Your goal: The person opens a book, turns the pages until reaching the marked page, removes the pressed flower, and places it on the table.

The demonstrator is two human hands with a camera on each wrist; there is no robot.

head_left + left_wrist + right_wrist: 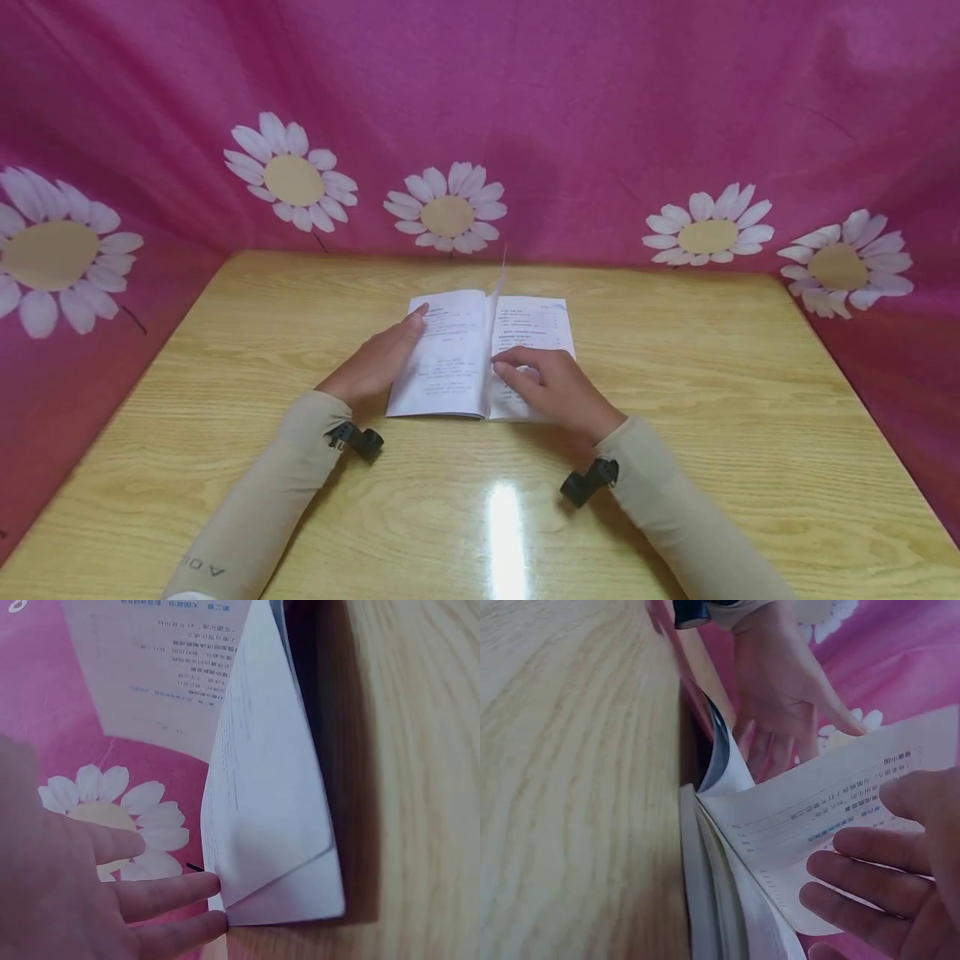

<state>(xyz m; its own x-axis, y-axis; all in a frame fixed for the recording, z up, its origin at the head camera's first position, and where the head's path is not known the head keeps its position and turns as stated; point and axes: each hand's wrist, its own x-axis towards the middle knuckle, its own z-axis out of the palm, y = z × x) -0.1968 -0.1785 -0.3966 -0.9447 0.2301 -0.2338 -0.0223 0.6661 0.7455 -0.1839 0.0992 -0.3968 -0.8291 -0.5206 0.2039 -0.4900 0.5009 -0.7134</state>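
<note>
An open booklet (450, 392) with printed white pages lies on the wooden table, and one leaf (780, 802) stands up from its spine. My left hand (375, 360) is at the booklet's left edge; in the left wrist view its straight fingers (161, 898) touch the edges of the turned pages (274, 795). Over the right-hand page (532, 321) is my right hand (558, 387), its fingertips near the spine. The right wrist view shows that hand's fingers (862, 870) loosely extended against the raised leaf, without a pinch. The booklet's underside is hidden.
Wood-grain tabletop (712, 375) surrounds the booklet, with a bright light reflection near the front. A pink curtain (570, 108) with white daisies hangs along the back and sides. Dark wrist cameras (360, 442) are worn over beige sleeves (255, 500).
</note>
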